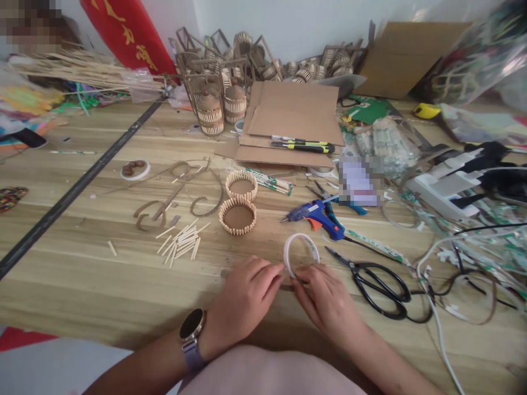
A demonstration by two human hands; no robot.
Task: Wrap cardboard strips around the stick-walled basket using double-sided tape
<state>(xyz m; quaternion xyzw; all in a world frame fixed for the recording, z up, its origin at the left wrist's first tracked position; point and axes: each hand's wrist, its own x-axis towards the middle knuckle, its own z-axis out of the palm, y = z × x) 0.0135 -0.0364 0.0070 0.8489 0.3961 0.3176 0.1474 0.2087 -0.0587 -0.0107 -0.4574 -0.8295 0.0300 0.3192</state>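
Note:
My right hand (pixel 325 296) pinches the lower edge of a thin white paper-like ring (pixel 301 237) with green print on its inside. My left hand (pixel 247 296) is beside the ring's left edge, its fingers closed together; whether anything is between them is hidden. Ahead of my hands stand two small round baskets (pixel 237 230) (pixel 241 197), each a brown disc walled with short wooden sticks. A heap of loose short sticks (pixel 183 241) lies to the left. On the right are a blue hot glue gun (pixel 319 215) and black-handled scissors (pixel 381 285).
Flat cardboard (pixel 294 109) with two utility knives (pixel 304 145) lies farther back. Finished stick lanterns (pixel 211 112) stand by the wall. A white cable (pixel 428 280) and scraps clutter the right side. Curved brown strips (pixel 152 216) and a white roll with brown beads (pixel 135 169) are left.

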